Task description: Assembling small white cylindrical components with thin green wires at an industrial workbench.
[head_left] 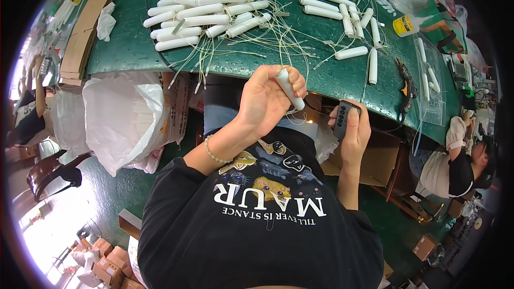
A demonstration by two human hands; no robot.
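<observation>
The green work table [134, 48] carries a heap of white plastic tubes with thin wire leads [203, 13]. Below its edge, the left hand [265, 99] has its fingers wrapped around one white cylindrical tube [289, 88], held tilted. Just beside it, the right hand [354, 131] grips a small black button remote [344, 118].

Green worktop [134, 48] curves across the top, cardboard strips [85, 27] stacked along its left edge. Dark green floor [115, 182] below, glossy. White plastic bag [123, 118] slumps beside the worktop. Dark chair [53, 174] at left. Bright window glare lower left. Cardboard boxes [107, 267] on the floor. Another person [455, 166] sits at right.
</observation>
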